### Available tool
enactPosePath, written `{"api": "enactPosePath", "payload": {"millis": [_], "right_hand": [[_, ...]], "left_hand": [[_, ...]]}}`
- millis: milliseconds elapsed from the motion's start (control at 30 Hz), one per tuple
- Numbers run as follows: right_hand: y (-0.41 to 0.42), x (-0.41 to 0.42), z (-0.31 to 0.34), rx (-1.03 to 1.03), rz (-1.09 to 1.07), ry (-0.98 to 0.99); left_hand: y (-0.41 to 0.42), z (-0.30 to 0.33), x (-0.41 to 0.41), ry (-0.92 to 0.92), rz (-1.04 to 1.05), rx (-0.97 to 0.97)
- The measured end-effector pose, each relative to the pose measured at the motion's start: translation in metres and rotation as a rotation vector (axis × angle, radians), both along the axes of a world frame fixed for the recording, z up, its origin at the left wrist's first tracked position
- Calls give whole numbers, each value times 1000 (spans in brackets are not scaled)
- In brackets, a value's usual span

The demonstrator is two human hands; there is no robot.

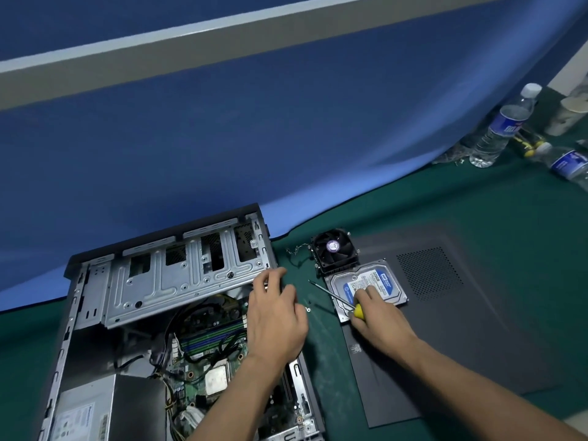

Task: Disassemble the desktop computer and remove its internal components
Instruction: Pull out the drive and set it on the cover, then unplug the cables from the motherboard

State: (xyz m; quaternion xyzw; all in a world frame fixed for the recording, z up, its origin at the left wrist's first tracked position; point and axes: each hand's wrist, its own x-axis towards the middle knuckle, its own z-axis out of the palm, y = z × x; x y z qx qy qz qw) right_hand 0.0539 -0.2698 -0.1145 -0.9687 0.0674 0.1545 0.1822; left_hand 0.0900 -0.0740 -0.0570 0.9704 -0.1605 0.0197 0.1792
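Under right hand (375, 313), hard drive (370, 286)

Hard drive (369, 286) lies on panel (461, 313), right of case (178, 313).

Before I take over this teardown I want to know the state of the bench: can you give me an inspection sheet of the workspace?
Surface: green mat with small loose screws beside the case.
Job's things: open computer case, motherboard exposed; hard drive and cooler fan out, resting on the removed side panel.
Clutter: two water bottles, a pale cup at far right.
Grippers: left hand over the case's edge, fingers loosely curled, holding nothing; right hand grips a yellow-handled screwdriver over the drive.
Cables: wiring inside the case; fan lead on the mat.
Surroundings: blue partition behind.
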Motion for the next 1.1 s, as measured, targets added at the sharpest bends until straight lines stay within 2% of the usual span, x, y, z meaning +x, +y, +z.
{"api": "enactPosePath", "payload": {"millis": [100, 167, 433, 700, 800, 900, 1100], "right_hand": [[14, 8, 2, 168, -130, -19], [27, 17, 2, 195, -154, -4], [67, 46, -7, -151, 68, 102], [76, 47, -22, -263, 50, 200], [73, 44, -16, -204, 3, 190], [72, 49, 7, -20, -96, 120], [89, 61, 57, 277, -60, -11]], "left_hand": [[0, 0, 0, -3, 0, -9], [0, 1, -1, -9, 2, -12], [-2, -2, -2, -48, 4, -22], [0, -3, 0, -88, 10, -74], [0, -4, -1, -116, -3, -108], [1, -5, -4, -119, 26, -171], [6, -1, -13, -200, 90, -298]]}}
